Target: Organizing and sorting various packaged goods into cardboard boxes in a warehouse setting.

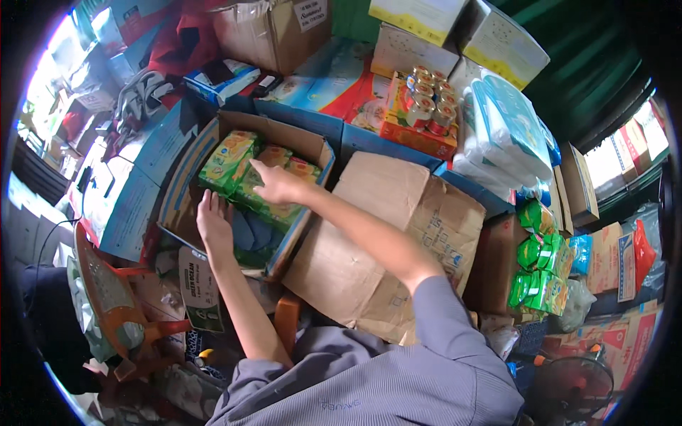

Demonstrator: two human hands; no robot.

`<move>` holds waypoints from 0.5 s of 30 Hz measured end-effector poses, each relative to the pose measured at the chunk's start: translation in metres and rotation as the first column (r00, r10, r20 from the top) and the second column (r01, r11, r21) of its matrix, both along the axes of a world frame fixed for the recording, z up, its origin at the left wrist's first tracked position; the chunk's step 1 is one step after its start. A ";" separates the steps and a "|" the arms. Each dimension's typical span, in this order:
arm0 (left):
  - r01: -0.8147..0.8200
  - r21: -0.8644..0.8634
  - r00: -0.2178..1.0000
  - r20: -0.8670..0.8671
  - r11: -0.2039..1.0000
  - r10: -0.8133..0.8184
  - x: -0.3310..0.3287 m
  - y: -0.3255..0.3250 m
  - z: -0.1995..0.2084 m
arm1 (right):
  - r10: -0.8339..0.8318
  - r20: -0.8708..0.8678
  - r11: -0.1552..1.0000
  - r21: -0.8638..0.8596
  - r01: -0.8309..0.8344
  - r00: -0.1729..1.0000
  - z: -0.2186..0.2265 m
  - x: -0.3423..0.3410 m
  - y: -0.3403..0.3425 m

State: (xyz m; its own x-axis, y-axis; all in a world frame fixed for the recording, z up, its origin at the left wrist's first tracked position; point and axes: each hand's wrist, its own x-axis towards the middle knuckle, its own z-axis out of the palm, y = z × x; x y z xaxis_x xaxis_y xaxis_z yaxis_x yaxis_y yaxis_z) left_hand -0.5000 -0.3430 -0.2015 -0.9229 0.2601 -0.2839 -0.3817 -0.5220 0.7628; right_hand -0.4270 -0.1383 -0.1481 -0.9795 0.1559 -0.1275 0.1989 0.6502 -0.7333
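An open cardboard box point(174, 174) stands in front of me with several green and yellow packets point(229, 157) packed in its far part. My right hand point(280, 184) is over these packets, index finger stretched out and thumb apart, with nothing held. At the near left end of the packets is my left hand point(214, 219), its fingers extended close to a packet's lower edge; whether they touch it is unclear. Dark blue flat pieces point(250, 233) lie in the near part of the box.
A large brown carton point(369, 213) is right of the box. Jars with metal lids point(430, 99) sit on an orange carton behind it. White and blue plastic-wrapped packs point(501, 128) and green packets point(541, 263) are at the right. An orange chair point(106, 298) is at the left.
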 end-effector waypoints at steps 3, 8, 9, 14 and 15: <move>-0.013 -0.050 0.998 0.059 0.999 0.016 0.001 0.007 -0.003 | -0.206 -0.080 0.977 0.042 0.210 0.975 -0.025 -0.053 -0.017; -0.015 0.180 0.967 0.253 0.984 -0.032 0.010 0.005 -0.015 | -0.293 0.319 0.755 -0.500 0.423 0.901 -0.056 -0.109 -0.028; -0.007 0.212 0.958 0.282 0.977 -0.055 0.011 0.006 -0.017 | -0.353 0.397 0.710 -0.476 0.519 0.847 -0.061 -0.117 -0.030; 0.002 0.274 0.937 0.335 0.962 -0.097 0.016 0.012 -0.013 | -0.388 0.193 0.830 -0.351 0.433 0.901 -0.077 -0.128 -0.035; 0.009 0.291 0.939 0.327 0.957 -0.108 0.016 0.012 -0.012 | -0.371 0.145 0.825 -0.403 0.398 0.917 -0.080 -0.128 -0.036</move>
State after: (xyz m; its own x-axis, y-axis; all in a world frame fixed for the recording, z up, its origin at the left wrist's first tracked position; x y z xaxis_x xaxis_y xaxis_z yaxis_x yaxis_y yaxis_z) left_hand -0.4837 -0.3306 -0.2138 -0.7666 0.4254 -0.4810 -0.6254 -0.6645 0.4090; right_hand -0.5547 -0.1745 -0.2277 -0.8401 0.4376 -0.3205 0.4193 0.1491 -0.8955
